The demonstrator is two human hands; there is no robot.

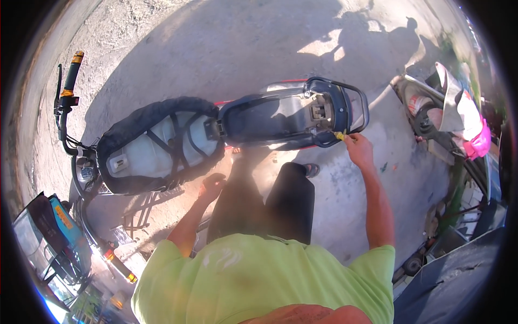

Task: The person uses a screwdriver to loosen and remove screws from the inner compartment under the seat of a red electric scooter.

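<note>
A lime shirt (253,275) lies nearest. The right hand (359,148) pinches a small yellow thing (340,135), blurred, at the near rear corner of the motorbike's black seat (264,117). The left hand (212,186) half-curls; whether it holds anything, I cannot tell. Black straps (176,141) cross a whitish plastic tank (141,157), contents hidden.

The place seemed an outdoor yard: strong sunlight and dark shadows (372,46) lay on rough grey ground (243,48), where a black motorbike (264,116) stood near mixed clutter (426,124) with something bright pink (478,142).
</note>
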